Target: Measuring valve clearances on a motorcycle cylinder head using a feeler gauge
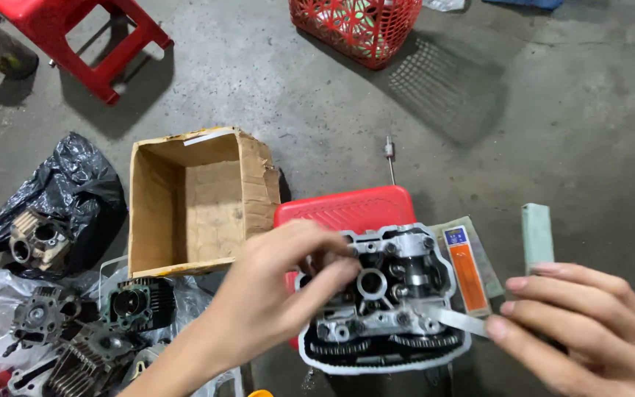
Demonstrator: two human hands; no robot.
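Fingers (325, 254) of left hand (273, 294) on cylinder head (384, 294); right hand (589, 331) pinching feeler blade (453, 317).

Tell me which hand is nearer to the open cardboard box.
Left. The left hand rests on the engine head, just right of and below the cardboard box. The right hand holds a thin metal strip far to the right.

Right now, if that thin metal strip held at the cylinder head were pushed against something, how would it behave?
The thin metal strip looks like a flat, narrow blade, so it would probably flex rather than stay stiff. It seems light: the right hand pinches it by fingertips alone. Its bright, smooth surface may be slippery. The left hand rests on the cylinder head.
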